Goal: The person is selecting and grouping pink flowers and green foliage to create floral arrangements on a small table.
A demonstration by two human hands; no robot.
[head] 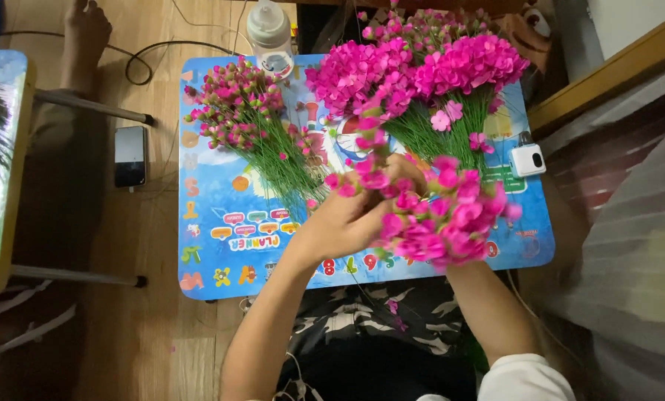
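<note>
Bud sprigs (pixel 254 111) lie left of your bouquet (pixel 440 215) on the blue table (pixel 221 252) | your left hand (pixel 347 219) pinches a flower stem at the bouquet | your right hand hides beneath the bouquet, grip cannot be told | bloom bunches (pixel 422 74) behind it.

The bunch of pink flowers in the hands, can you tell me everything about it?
The bunch of pink flowers is a thick cluster of bright magenta blossoms that look artificial, like fabric or plastic. It is held above the near edge of the blue table. The left hand touches it from the left side, fingers among the blossoms. The right hand is hidden behind the blooms, so its grip cannot be seen. Its stems are hidden.
</note>
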